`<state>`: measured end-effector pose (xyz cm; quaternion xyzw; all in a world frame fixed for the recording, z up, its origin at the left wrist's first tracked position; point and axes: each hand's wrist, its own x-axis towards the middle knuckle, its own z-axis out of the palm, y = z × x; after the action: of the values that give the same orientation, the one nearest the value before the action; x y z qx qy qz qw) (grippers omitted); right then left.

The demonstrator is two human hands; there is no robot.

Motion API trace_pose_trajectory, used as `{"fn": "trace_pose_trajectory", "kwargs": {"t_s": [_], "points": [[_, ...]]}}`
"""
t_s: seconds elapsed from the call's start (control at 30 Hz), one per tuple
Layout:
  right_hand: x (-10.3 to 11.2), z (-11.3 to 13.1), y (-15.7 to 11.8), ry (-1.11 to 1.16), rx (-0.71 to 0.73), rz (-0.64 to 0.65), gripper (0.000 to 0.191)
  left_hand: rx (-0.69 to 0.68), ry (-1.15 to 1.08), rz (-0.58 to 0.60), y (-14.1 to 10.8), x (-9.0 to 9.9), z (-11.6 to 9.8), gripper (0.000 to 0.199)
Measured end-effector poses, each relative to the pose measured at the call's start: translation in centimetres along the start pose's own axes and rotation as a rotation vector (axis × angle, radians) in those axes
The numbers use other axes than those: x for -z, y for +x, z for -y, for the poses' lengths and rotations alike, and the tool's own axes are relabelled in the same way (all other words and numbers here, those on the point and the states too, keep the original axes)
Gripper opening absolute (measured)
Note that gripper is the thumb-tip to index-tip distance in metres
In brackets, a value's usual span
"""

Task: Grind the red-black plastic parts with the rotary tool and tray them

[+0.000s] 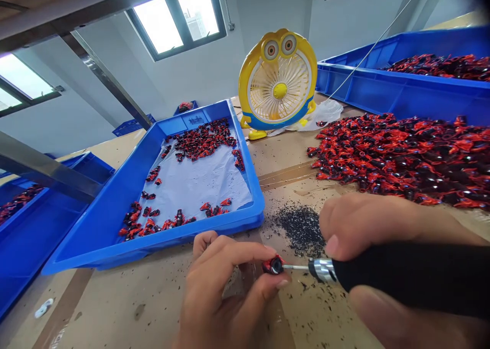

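Note:
Between thumb and forefinger, my left hand [225,288] pinches a small red and black plastic part [273,265], its dark round opening facing me. My right hand [383,237] is wrapped round a black-handled rotary tool [413,275] with a silver collar. The tool's thin metal bit touches the right side of the part, or comes very close to it; contact is too small to be sure. Black shavings [302,229] lie on the cardboard-covered table [126,298] just beyond the bit.
A blue tray [153,242] holding several similar parts on a white sheet stands at left. A large pile of parts [406,160] lies at right, before another blue bin [401,91]. A yellow fan [279,91] stands at the back. A metal post [107,78] rises behind the tray.

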<state>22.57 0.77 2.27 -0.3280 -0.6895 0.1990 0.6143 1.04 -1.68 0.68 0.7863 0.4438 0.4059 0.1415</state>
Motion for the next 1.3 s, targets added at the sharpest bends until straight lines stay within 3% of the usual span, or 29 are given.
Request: {"fn": "trace_pose_trajectory", "kwargs": {"t_s": [0.17, 0.53, 0.73, 0.9, 1.3], "points": [[0.0, 0.3, -0.1, 0.021, -0.013, -0.015, 0.035, -0.024, -0.019, 0.009, 0.1, -0.1, 0.0, 0.017], [0.1, 0.5, -0.4, 0.029, -0.073, -0.062, 0.031, -0.025, 0.009, 0.013, 0.3, 0.0, -0.2, 0.019], [0.2, 0.6, 0.0, 0.018, -0.007, 0.080, 0.013, -0.063, 0.037, 0.019, 0.4, 0.0, -0.3, 0.020], [-0.5, 1.0, 0.3, -0.032, -0.069, -0.084, 0.036, -0.018, 0.017, 0.025, 0.3, -0.1, -0.3, 0.023], [-0.7, 0.8, 0.0, 0.033, -0.078, -0.084, 0.038, -0.023, -0.002, 0.038, 0.3, 0.0, 0.0, 0.021]]}}
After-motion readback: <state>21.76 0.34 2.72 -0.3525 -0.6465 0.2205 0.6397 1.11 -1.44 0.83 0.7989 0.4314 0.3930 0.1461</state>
